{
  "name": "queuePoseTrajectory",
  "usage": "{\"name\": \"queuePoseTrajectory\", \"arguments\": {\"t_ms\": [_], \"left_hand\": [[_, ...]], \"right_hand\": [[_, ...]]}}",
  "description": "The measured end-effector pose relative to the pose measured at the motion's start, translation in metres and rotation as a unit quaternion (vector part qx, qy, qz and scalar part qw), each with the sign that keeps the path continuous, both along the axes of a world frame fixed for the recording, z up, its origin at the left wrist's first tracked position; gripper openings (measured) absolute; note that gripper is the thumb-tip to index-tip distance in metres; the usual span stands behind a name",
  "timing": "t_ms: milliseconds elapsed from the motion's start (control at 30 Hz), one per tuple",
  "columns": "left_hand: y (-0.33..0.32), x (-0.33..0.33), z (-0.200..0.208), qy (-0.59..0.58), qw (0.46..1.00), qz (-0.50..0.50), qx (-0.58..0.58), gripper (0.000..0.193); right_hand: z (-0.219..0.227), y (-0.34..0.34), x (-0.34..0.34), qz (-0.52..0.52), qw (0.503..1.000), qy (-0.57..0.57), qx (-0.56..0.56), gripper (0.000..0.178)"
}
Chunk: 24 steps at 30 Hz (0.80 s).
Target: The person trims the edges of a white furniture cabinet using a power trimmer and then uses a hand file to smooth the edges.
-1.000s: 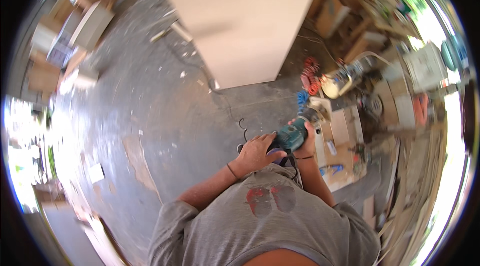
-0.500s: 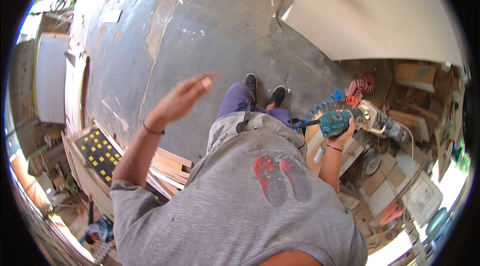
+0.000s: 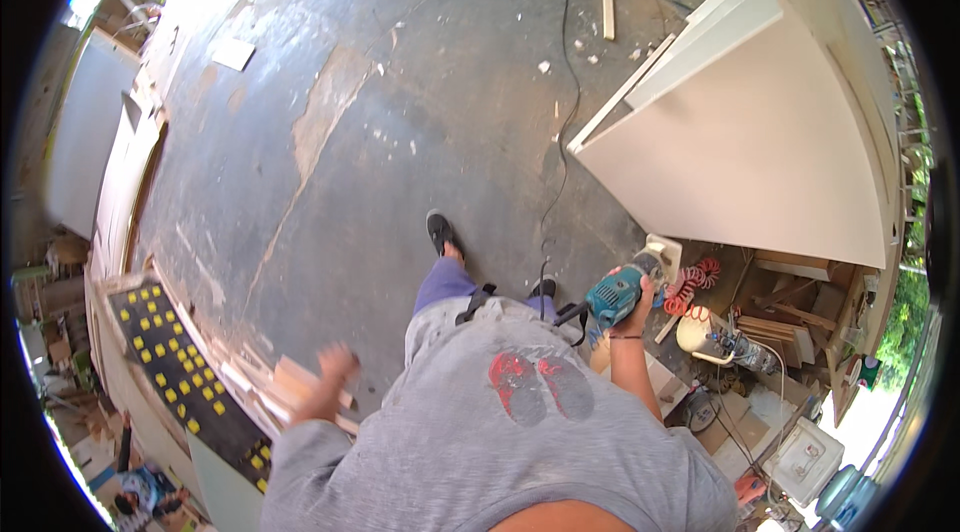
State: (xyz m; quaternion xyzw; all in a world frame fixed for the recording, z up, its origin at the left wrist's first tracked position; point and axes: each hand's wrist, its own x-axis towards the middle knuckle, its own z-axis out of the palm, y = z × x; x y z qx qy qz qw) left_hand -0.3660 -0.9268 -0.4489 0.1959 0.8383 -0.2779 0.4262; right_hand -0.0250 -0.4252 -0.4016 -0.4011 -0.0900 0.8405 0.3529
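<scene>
My right hand (image 3: 643, 307) is wrapped round the body of a teal trim router (image 3: 613, 298), held out at my right side. Its pale square base points away from me, toward the upper right, and a black cord trails from its near end. My left hand (image 3: 338, 364) hangs out to my left with nothing seen in it. Motion smears its fingers. Below that hand lie long wooden strips (image 3: 296, 384).
A large white cabinet (image 3: 735, 132) stands on the floor at the right. Below it are a red coiled hose (image 3: 697, 282) and a cream air compressor (image 3: 697, 334). A black cable (image 3: 566, 122) crosses the floor (image 3: 480, 72). A dark board with yellow squares (image 3: 165, 352) lies left.
My view has shifted, showing more of the cabinet. My left hand has dropped toward my side. One foot has stepped forward. The router stays in my right hand.
</scene>
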Motion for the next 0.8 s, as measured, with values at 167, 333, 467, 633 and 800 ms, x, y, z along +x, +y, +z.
{"name": "queuePoseTrajectory", "arguments": {"t_ms": [167,333,467,633,800], "left_hand": [[0.001,0.033,-0.034,-0.234,0.965,0.109,0.046,0.068],[0.019,-0.078,-0.051,-0.149,0.954,0.222,0.136,0.075],[0.107,-0.217,-0.065,-0.029,0.908,0.283,0.307,0.08],[0.326,-0.334,0.053,-0.23,0.798,0.248,0.5,0.081],[0.477,-0.355,0.094,-0.353,0.729,-0.068,0.582,0.081]], "right_hand": [[0.005,-0.016,-0.107,-0.079,0.996,0.04,-0.03,0.052],[0.005,-0.019,-0.197,-0.05,0.998,0.022,-0.041,0.063],[0.024,0.001,-0.278,-0.027,0.997,0.032,-0.07,0.061],[0.016,0.044,-0.36,-0.059,0.992,0.104,-0.048,0.052],[0.039,0.126,-0.475,-0.093,0.957,0.26,-0.088,0.042]]}}
